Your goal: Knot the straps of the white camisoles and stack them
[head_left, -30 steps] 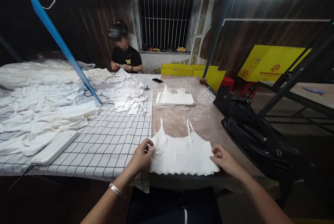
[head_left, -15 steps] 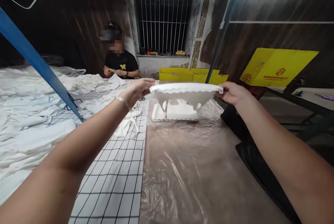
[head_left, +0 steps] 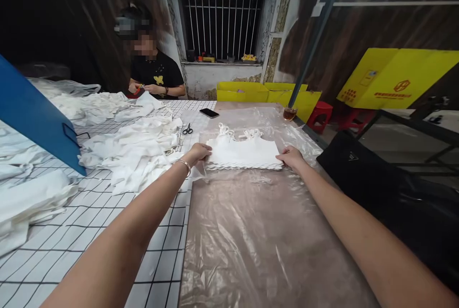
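Note:
A white camisole (head_left: 247,152) with thin straps and a wavy hem lies flat on a small stack of similar white pieces. The stack rests on clear plastic sheeting (head_left: 236,231) over the table. My left hand (head_left: 199,152) pinches the left side of the top camisole. At its right lower corner, my right hand (head_left: 290,157) pinches the fabric between thumb and fingers. The straps lie bunched at the far side of the stack. A bracelet (head_left: 185,166) circles my left wrist.
Left of the stack, heaps of white garments (head_left: 132,150) cover a checked cloth (head_left: 158,231). Beyond my left hand are black scissors (head_left: 187,129) and a phone (head_left: 209,113). A glass of brown drink (head_left: 289,113) stands far right. A black bag (head_left: 355,159) lies right. A co-worker (head_left: 154,69) sits opposite.
Both hands have come down with the white camisole, which was held up stretched between them and now lies on the stack. The view has tilted down slightly.

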